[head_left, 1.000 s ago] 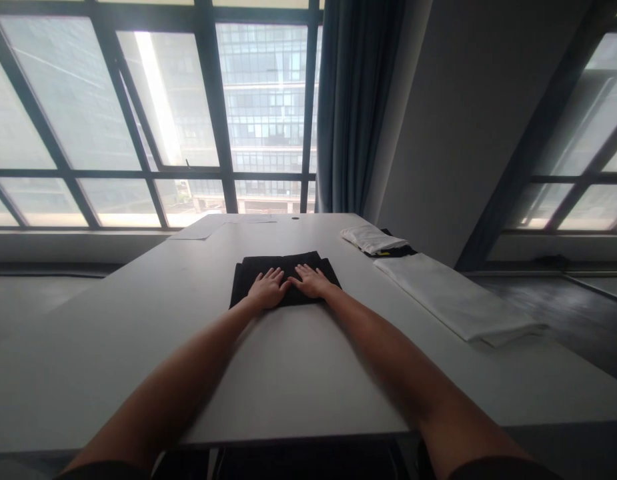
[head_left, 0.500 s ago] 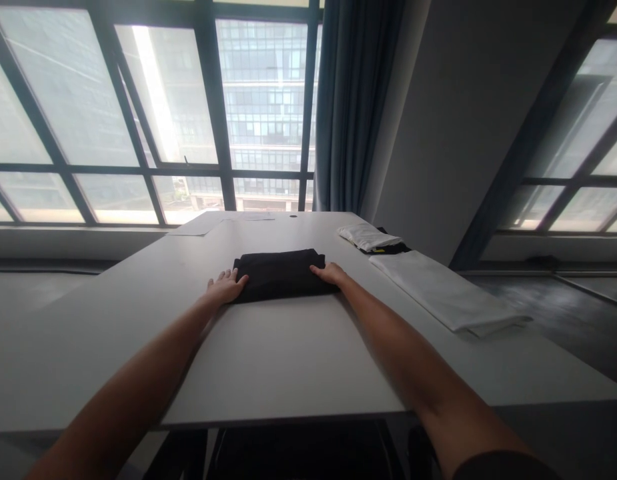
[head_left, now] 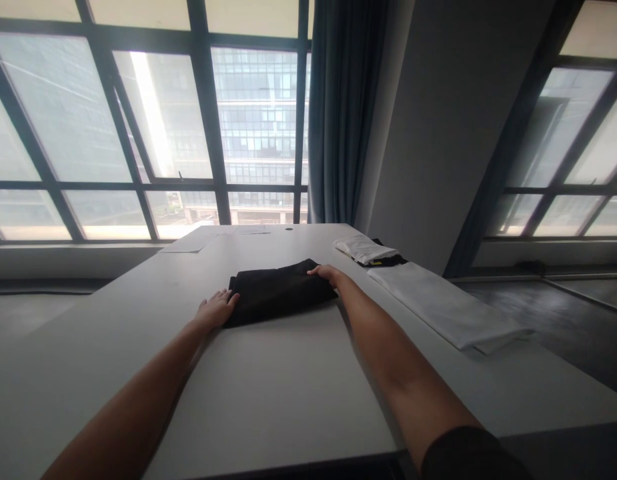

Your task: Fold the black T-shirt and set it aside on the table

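Note:
A folded black cloth [head_left: 275,293] lies on the white table in front of me, its right side raised a little and its outline tilted. My right hand [head_left: 328,273] pinches the cloth at its upper right corner, thumb on top; the fingers underneath are hidden. At the left edge my left hand [head_left: 218,308] rests with fingers stretched out, its thumb touching the cloth. What kind of garment or fabric the black piece is, I cannot tell.
Along the table's right side lie a folded white cloth [head_left: 443,303] and, behind it, a smaller white bundle [head_left: 364,249] on a dark cloth [head_left: 395,261]. Paper sheets [head_left: 188,243] lie at the far left. Beyond the white table [head_left: 288,393] are windows and a blue curtain [head_left: 341,120].
The right side of the black cloth has come up slightly in my right hand, and the cloth now slants. My left hand stays at the left edge. The view has tilted upward.

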Available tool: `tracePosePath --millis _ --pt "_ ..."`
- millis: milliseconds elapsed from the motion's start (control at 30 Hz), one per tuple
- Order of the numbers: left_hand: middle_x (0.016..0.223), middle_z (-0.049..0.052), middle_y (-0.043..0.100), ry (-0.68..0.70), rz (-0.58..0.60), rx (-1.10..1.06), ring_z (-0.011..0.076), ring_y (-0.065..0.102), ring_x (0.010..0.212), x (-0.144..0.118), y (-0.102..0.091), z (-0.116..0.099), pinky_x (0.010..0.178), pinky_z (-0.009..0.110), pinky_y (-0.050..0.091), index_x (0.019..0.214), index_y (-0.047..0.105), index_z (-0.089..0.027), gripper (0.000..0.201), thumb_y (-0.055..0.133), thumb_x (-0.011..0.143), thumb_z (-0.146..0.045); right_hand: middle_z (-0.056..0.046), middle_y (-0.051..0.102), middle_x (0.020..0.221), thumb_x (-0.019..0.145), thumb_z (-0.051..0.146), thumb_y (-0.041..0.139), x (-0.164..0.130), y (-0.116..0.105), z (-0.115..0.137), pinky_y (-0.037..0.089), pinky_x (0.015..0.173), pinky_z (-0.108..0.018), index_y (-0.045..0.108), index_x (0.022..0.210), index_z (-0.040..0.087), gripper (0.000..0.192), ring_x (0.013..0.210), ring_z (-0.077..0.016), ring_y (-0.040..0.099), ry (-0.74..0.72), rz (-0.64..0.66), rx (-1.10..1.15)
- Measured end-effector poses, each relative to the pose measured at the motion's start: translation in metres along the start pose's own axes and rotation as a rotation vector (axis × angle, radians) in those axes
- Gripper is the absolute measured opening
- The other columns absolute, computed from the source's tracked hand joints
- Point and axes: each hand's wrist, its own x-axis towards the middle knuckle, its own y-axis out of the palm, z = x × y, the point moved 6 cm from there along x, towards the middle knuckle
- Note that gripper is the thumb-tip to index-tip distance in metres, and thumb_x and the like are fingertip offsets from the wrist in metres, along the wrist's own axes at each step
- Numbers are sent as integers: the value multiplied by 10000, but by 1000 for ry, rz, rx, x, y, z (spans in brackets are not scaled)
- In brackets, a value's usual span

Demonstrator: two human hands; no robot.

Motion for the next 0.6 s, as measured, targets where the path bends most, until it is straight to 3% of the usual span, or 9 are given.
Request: tracePosePath --millis 100,200,300,400,500,600 --pt "1591 99 295 9 3 0 268 233 1476 -3 -1 0 1157 538 222 1485 400 -218 632 124 992 -502 -76 696 789 793 190 690 -3 -17 18 581 689 -341 622 1044 83 281 683 -203 676 -58 -85 59" --pt "1600 102 266 10 9 36 266 211 1482 -5 2 0 1163 538 204 1488 399 -202 637 115 997 -491 -76 688 810 731 178 741 -11 -52 48 569 713 -341 620 1047 79 352 707 -205 664 -208 -233 99" --pt "1601 113 255 23 -11 75 275 199 1485 -5 5 -1 1157 563 209 1488 404 -178 651 129 995 -501 -68 688 832 671 209 784 -23 -99 76 561 769 -354 645 993 104 365 758 -208 660 -348 -364 120" --pt "1595 120 264 39 -37 98 292 210 1480 -4 7 -2 1141 586 233 1483 418 -170 659 149 989 -513 -45 691 876 639 205 775 -45 -163 89 553 811 -357 651 994 120 385 811 -198 657 -501 -582 201" --pt "1601 128 240 37 -38 120 297 197 1482 -4 10 -2 1146 586 220 1498 391 -137 697 142 981 -533 -70 696 999 692 200 702 -82 -231 71 537 838 -338 631 1069 108 395 871 -179 658 -632 -837 316" --pt "1593 149 260 48 -67 129 316 224 1472 -2 11 -2 1133 603 230 1489 405 -117 717 156 972 -548 -149 654 1172 778 193 615 -129 -282 14 508 870 -283 553 1211 76 452 970 -155 648 -564 -1130 311"
